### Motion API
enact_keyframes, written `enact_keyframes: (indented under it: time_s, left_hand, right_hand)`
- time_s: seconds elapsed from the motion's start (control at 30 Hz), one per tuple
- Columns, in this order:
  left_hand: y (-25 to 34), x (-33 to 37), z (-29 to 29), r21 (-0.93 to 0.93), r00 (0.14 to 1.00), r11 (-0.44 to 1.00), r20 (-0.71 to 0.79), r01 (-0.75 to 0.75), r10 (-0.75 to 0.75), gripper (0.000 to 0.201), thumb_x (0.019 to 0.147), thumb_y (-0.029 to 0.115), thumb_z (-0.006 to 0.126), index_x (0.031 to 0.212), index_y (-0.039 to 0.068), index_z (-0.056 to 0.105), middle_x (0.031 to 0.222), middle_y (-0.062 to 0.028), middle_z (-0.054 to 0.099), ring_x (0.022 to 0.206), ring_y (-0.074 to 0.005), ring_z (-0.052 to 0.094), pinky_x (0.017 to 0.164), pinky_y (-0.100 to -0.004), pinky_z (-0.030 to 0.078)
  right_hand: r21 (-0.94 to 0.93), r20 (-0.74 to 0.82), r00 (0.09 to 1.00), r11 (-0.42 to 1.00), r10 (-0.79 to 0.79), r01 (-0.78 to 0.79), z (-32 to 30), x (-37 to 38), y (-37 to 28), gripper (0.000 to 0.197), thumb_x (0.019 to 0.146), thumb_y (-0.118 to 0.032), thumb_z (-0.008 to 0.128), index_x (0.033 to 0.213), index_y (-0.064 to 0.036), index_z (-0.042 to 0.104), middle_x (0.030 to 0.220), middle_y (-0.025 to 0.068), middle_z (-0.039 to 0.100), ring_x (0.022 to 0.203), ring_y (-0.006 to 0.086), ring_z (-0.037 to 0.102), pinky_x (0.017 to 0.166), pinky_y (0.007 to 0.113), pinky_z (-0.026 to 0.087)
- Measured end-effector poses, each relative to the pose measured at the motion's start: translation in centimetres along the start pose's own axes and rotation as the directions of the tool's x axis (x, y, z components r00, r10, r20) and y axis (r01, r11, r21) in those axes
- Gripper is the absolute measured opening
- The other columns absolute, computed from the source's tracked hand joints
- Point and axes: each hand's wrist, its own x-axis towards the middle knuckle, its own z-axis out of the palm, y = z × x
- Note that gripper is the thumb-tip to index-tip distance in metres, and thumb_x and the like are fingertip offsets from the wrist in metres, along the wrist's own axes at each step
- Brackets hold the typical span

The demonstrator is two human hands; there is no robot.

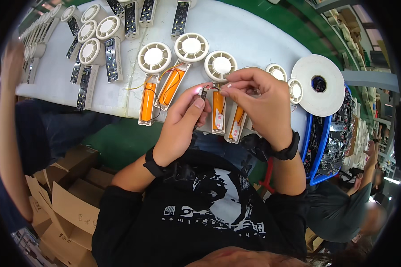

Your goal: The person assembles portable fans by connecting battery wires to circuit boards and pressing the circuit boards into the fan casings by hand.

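My left hand (179, 123) pinches a small dark circuit board (204, 93) between thumb and fingers; a bright white light glows beside it. Thin dark wire (216, 88) runs from the board towards the fingertips of my right hand (263, 99), which are closed on it. Below the hands lies an open white housing with an orange battery (218, 109), its round slotted white head (221, 66) pointing away from me. Another orange battery (237, 121) in its housing lies to the right, partly covered by my right hand. Two similar units with orange batteries (170, 88) lie left of my hands.
Several finished-looking units with dark lit-faced boards (113, 60) stand at the table's far left. A white reel (307, 95) lies at the right, beside blue bins (320, 149) of circuit boards. Cardboard boxes (75, 209) sit lower left. Other people's arms (10, 133) show at both sides.
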Motion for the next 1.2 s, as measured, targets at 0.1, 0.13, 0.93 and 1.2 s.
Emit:
enact_keyframes:
  time_s: [0.1,0.13,0.93,1.2]
  left_hand:
    - [0.1,0.1,0.2,0.026,1.000,0.999,0.004,-0.023,0.023,0.041,0.109,0.018,0.048,0.147,0.003,0.049,0.097,-0.0003,0.058,0.081,-0.0059,0.049,0.071,-0.0221,0.042]
    - [0.0,0.2,0.2,0.027,1.000,0.999,0.004,-0.021,0.021,0.041,0.109,0.018,0.048,0.147,0.003,0.049,0.097,-0.0003,0.058,0.081,-0.0059,0.049,0.071,-0.0221,0.042]
    - [-0.1,0.4,-0.2,-0.001,0.999,0.999,-0.033,-0.042,0.042,0.039,0.108,0.017,0.052,0.143,0.002,0.051,0.096,-0.0016,0.061,0.077,-0.0076,0.053,0.068,-0.0235,0.045]
    - [0.0,0.4,-0.1,0.066,1.000,0.998,-0.010,-0.021,0.021,0.041,0.107,0.016,0.054,0.145,0.001,0.051,0.090,0.0001,0.059,0.073,-0.0071,0.052,0.066,-0.0224,0.044]
  right_hand:
    - [-0.085,0.017,0.996,0.993,-0.085,0.086,0.4,0.2,-0.2,0.017,0.084,0.000,0.080,0.100,0.0004,0.075,0.088,0.0063,0.076,0.079,0.0100,0.068,0.069,0.023,0.053]
    - [-0.084,0.016,0.996,0.993,-0.083,0.084,0.4,0.4,-0.2,0.017,0.084,0.000,0.080,0.100,0.0004,0.075,0.088,0.0063,0.076,0.079,0.0100,0.068,0.069,0.023,0.053]
    - [-0.273,0.152,0.912,0.870,-0.381,0.410,0.9,0.7,0.1,0.018,0.085,-0.002,0.074,0.103,-0.0045,0.076,0.085,0.0074,0.065,0.075,0.0233,0.062,0.066,0.033,0.050]
    - [-0.510,0.197,0.763,0.600,-0.616,0.616,0.8,0.3,0.4,0.012,0.081,-0.003,0.075,0.093,-0.0037,0.070,0.087,0.0068,0.064,0.079,0.0275,0.062,0.068,0.037,0.051]
